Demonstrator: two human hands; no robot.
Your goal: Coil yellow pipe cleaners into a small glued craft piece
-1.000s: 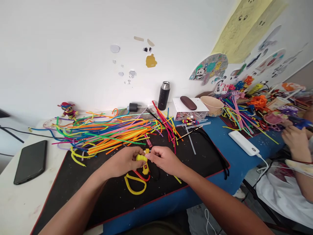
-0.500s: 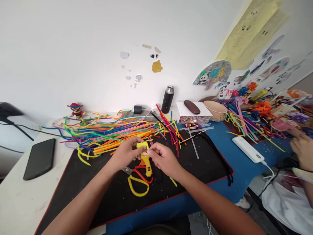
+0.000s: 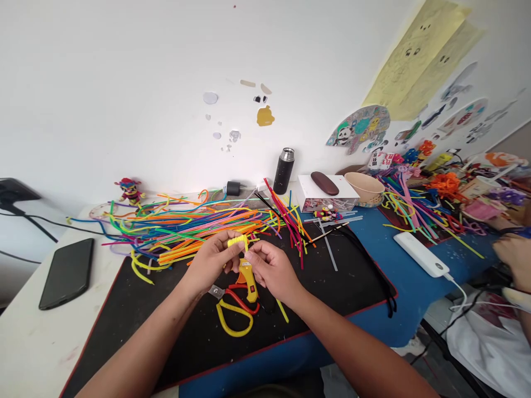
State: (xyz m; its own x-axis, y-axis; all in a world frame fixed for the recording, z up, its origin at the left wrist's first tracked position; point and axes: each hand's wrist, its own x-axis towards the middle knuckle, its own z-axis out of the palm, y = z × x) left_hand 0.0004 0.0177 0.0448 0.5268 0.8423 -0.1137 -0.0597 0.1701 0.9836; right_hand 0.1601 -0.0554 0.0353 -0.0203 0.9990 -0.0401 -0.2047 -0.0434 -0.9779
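My left hand [image 3: 213, 258] is closed on a coil of yellow pipe cleaner [image 3: 237, 241], pinched between thumb and fingers. My right hand [image 3: 271, 270] is closed too, its fingertips gripping the same yellow strand just right of the coil. A loose yellow end [image 3: 282, 311] hangs below my right hand over the black mat. Beneath both hands lies a yellow hot glue gun [image 3: 249, 282], its nozzle end hidden by my fingers. Scissors with red and yellow handles [image 3: 235, 333] lie beside it, their blades partly covered by my left hand.
Many coloured pipe cleaners [image 3: 166, 229] lie behind the black mat [image 3: 166, 348]. A phone [image 3: 68, 273] is at left. At the back stand a black bottle [image 3: 284, 171], a white box [image 3: 321, 189] and a bowl [image 3: 365, 189]. A power bank [image 3: 421, 254] and another person's hand [image 3: 514, 251] are at right.
The coil in my left hand has turned and shifted slightly left, its ridges now showing. The loose yellow end below my right hand has swung left.
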